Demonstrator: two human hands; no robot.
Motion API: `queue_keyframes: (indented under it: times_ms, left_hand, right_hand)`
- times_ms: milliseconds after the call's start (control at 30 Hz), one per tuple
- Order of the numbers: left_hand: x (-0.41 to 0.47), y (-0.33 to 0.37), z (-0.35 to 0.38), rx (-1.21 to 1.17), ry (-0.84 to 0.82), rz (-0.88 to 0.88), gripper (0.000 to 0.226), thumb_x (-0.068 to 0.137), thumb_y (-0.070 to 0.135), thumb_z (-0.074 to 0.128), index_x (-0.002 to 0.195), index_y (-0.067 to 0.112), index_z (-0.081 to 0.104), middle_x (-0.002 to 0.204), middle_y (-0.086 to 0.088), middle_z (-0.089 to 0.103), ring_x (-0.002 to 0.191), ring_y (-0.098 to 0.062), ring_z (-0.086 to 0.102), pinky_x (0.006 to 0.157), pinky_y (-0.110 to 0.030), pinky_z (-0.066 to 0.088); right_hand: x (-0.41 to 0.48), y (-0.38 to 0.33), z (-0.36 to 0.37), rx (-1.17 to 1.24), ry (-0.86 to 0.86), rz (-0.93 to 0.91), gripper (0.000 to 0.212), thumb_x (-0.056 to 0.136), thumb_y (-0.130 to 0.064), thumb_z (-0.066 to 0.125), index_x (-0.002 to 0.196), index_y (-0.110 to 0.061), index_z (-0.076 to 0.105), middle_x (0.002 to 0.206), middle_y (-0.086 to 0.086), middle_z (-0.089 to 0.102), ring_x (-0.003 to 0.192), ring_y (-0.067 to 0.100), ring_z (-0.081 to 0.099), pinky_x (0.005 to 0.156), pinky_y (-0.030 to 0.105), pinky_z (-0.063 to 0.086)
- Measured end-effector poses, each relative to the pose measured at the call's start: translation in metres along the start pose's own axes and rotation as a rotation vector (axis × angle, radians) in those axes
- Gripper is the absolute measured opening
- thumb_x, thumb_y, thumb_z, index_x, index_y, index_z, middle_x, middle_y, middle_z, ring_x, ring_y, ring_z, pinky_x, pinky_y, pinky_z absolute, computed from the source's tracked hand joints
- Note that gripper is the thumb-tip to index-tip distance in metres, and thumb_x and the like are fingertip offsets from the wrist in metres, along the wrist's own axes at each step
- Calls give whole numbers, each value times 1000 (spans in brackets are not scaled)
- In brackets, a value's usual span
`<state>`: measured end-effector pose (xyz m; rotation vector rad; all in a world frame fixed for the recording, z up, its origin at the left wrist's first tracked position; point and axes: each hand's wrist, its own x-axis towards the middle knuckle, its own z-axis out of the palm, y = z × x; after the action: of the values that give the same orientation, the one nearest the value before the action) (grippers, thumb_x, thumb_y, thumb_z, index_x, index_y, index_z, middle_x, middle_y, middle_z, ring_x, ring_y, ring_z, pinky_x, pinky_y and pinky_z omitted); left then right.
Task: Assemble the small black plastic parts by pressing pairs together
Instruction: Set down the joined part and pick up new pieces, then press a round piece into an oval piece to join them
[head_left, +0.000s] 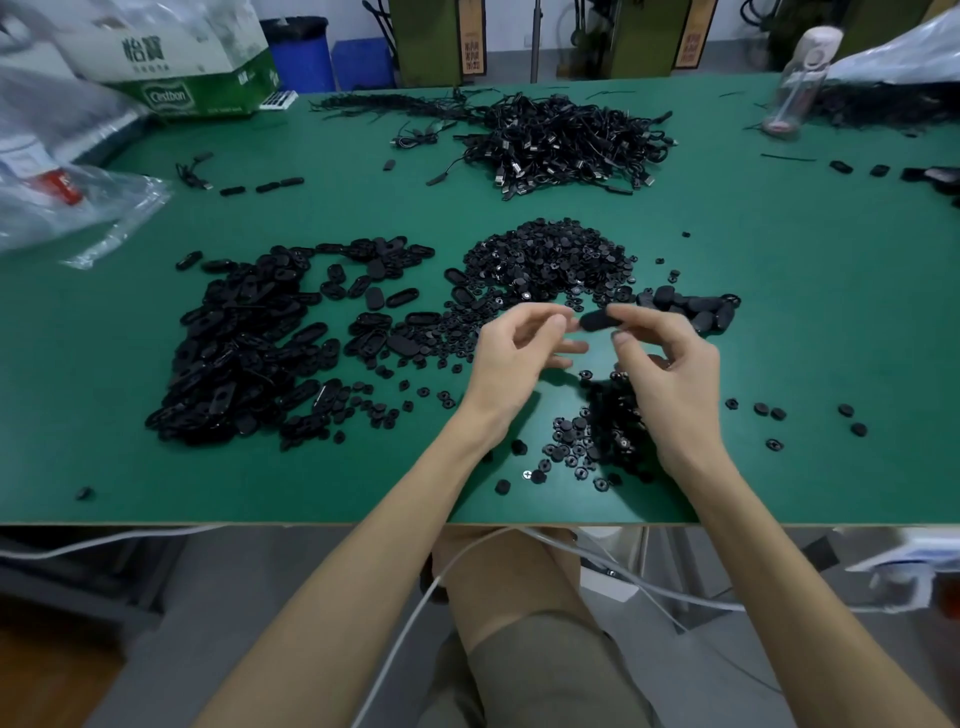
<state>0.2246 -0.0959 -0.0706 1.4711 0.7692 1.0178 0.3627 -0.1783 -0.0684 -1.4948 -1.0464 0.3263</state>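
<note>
My right hand (667, 364) pinches a black oval plastic part (597, 319) between thumb and fingertips, held above the green table (779, 312). My left hand (519, 353) is just left of that part with fingers loosely curled; its fingertips are close to the part's left end, and I cannot tell whether they touch it. A heap of black oval shells (244, 353) lies to the left. A mound of small round black pieces (550, 260) sits behind the hands. More round pieces (597, 436) are scattered under my right wrist. Several finished-looking oval parts (691, 306) lie to the right.
A tangle of black cables (561, 140) lies at the back middle. A cardboard box (176, 62) and clear plastic bags (62, 197) occupy the back left. A clear bottle (795, 88) stands at the back right. The table's front edge (311, 524) runs near my forearms.
</note>
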Motion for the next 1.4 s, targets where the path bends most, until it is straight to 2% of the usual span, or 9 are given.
queue_keyframes:
  times_ms: [133, 233, 433, 567, 700, 800, 1100, 1233, 1400]
  left_hand:
    - [5, 9, -9, 17, 52, -19, 20, 104, 4, 55, 118, 0, 70, 113, -13, 73, 94, -26, 76, 86, -38, 63]
    - [9, 21, -27, 93, 60, -39, 21, 103, 0, 54, 115, 2, 71, 110, -11, 74, 90, -22, 76, 82, -33, 63]
    - [6, 42, -96, 869, 43, -68, 21, 103, 6, 58, 116, 16, 70, 112, 10, 66, 93, -8, 66, 84, -15, 50]
    - [-1, 62, -150, 1294, 48, -321, 9, 98, 15, 69, 105, 10, 70, 107, -5, 71, 88, -20, 66, 85, -34, 54]
    - [-6, 79, -170, 1510, -78, -624, 33, 89, 31, 81, 103, 6, 66, 105, -13, 68, 95, -33, 66, 91, -49, 56]
    - [-7, 73, -167, 1474, -95, -636, 33, 90, 25, 81, 109, 4, 65, 108, -15, 68, 98, -35, 65, 96, -51, 54]
    - [0, 63, -151, 1236, 127, -362, 16, 97, 12, 72, 106, 6, 60, 100, -13, 66, 87, -31, 69, 84, -48, 58]
    - [2, 64, -126, 846, -5, -236, 12, 99, 9, 67, 107, 17, 63, 92, -4, 71, 68, -12, 75, 58, -25, 58]
    - [2, 54, -98, 665, -74, -201, 12, 100, 3, 63, 102, 15, 66, 94, -5, 74, 74, -15, 75, 62, -31, 62]
  right_hand:
    - [7, 9, -2, 118, 92, 158, 51, 96, -8, 62, 144, -20, 56, 139, 2, 60, 113, -9, 59, 87, 8, 49]
    - [10, 15, -1, 226, 57, 248, 71, 97, -6, 61, 161, -16, 31, 163, 0, 39, 110, -28, 50, 88, 0, 44]
    - [10, 18, 1, 240, 26, 266, 76, 96, -2, 59, 163, -19, 27, 166, -1, 33, 139, -2, 39, 94, 1, 41]
    - [8, 18, 1, 199, 20, 213, 63, 97, -2, 59, 156, -14, 40, 157, 0, 47, 140, 3, 47, 105, 9, 41]
    - [7, 14, 0, 142, -23, 183, 54, 97, -5, 61, 150, -15, 51, 149, 0, 56, 135, 6, 53, 108, 16, 43]
    - [5, 11, 1, 100, -79, 148, 46, 97, -5, 62, 142, -16, 59, 146, -1, 58, 133, 7, 55, 100, 5, 44]
    - [-1, 2, 5, -177, -199, -47, 20, 96, -13, 69, 115, -14, 74, 126, -4, 65, 120, 6, 60, 110, 27, 47]
    - [-1, 1, 5, -185, -209, -33, 17, 96, -13, 69, 112, -14, 74, 120, -3, 67, 116, 10, 63, 109, 31, 49]
    - [-2, 0, 5, -168, -203, -12, 16, 96, -11, 69, 111, -15, 74, 118, -2, 68, 114, 11, 64, 108, 32, 50]
